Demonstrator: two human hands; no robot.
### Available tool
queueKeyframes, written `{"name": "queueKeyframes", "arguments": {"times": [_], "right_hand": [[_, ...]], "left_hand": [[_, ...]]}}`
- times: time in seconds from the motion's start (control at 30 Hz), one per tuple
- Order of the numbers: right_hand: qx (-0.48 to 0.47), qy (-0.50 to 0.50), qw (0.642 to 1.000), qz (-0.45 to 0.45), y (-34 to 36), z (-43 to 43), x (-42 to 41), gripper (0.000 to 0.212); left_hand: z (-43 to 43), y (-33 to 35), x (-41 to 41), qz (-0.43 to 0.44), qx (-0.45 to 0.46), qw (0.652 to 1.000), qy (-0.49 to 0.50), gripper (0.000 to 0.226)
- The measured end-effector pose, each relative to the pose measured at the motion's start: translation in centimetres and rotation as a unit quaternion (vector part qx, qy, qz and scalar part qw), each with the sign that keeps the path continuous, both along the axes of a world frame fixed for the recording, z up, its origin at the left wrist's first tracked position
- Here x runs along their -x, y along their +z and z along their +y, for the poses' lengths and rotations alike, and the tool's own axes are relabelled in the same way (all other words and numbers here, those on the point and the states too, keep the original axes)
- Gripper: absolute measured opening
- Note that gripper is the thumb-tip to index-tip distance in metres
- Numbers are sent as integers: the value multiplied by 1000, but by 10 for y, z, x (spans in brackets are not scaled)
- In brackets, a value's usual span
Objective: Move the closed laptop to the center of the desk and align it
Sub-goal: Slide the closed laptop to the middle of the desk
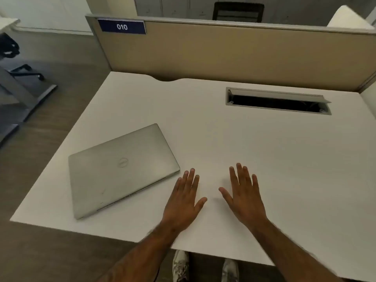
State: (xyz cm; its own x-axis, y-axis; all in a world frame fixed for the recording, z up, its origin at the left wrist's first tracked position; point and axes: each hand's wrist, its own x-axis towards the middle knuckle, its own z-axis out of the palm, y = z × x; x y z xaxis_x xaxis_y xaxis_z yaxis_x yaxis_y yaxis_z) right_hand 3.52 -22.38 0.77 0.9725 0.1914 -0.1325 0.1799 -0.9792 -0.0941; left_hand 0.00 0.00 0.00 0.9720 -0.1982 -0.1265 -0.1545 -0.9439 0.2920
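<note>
A closed silver laptop [120,169] lies flat on the left part of the white desk [254,151], turned at an angle to the desk's edges, its near left corner close to the front edge. My left hand [184,200] is open, palm down, fingers spread, just right of the laptop's right corner and not touching it. My right hand [244,197] is open in the same way, a little further right over the bare desk. Neither hand holds anything.
A cable slot [277,103] with its lid raised is cut into the desk at the back right. A beige partition [234,51] with a blue "010" label [122,27] stands along the back edge. Chairs stand on the floor at left.
</note>
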Motion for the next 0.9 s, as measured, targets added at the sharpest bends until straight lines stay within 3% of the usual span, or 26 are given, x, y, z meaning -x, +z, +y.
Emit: {"name": "queueKeyframes", "arguments": {"times": [0.33, 0.6, 0.9], "right_hand": [[21, -28, 998, 51, -32, 6, 34, 86], [2, -27, 999, 44, -41, -2, 41, 86], [-9, 36, 998, 43, -43, 38, 17, 85]], "left_hand": [[3, -30, 10, 21, -29, 999, -18, 82], [-5, -31, 10, 13, -28, 999, -9, 82], [31, -22, 16, 5, -13, 1000, 9, 78]]}}
